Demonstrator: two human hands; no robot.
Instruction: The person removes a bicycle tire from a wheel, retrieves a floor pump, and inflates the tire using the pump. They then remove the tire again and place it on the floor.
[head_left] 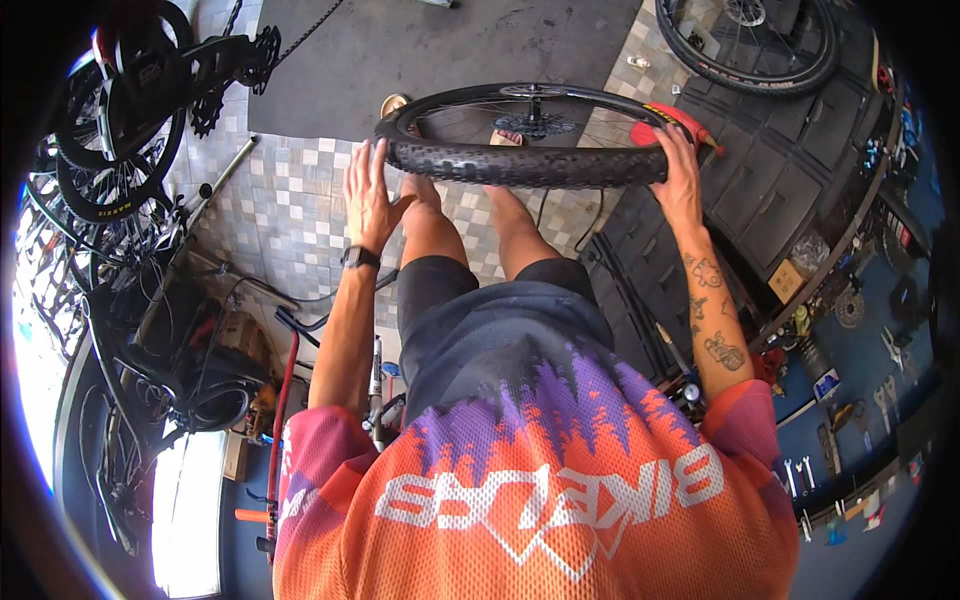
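Note:
A bicycle wheel with a black knobby tyre is held up in front of me, above my feet and lower legs. It is tilted so that the tread of its near edge faces me. My left hand presses on the tyre's left side with fingers stretched along it. On the opposite side, my right hand grips the tyre, its fingers partly over the edge. At the wheel's middle sit a cassette and, above it, a brake disc. The fingertips' undersides are hidden.
Bicycles with black tyres crowd the left. A dark mat covers tiled floor ahead. Black drawers line the right, with another wheel above and a red object nearby. Spanners hang on a blue wall.

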